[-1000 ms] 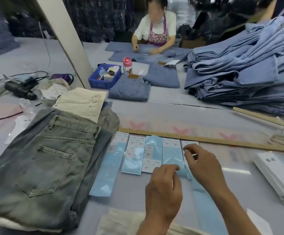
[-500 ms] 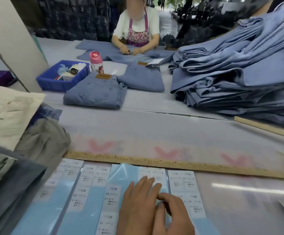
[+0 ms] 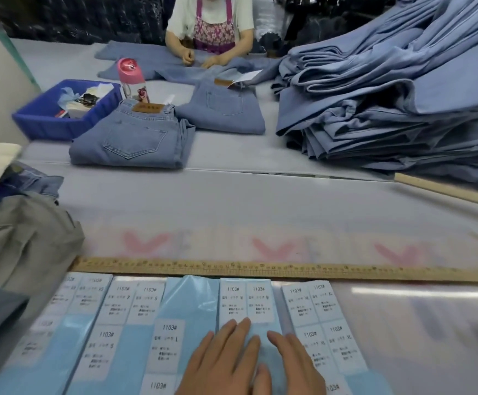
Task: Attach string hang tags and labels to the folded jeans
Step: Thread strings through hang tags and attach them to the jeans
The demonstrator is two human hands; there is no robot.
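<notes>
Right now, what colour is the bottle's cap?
Pink, on the bottle beside the blue bin; head view.

Only the person's two hands show, at the near edge of the view. The left hand (image 3: 223, 357) and the right hand (image 3: 294, 363) are both bare: no gloves, and no rings on the fingers in view. The fingernails that show are short and unpainted. Wrists and forearms are cut off by the frame's near edge, so sleeves cannot be told.
</notes>
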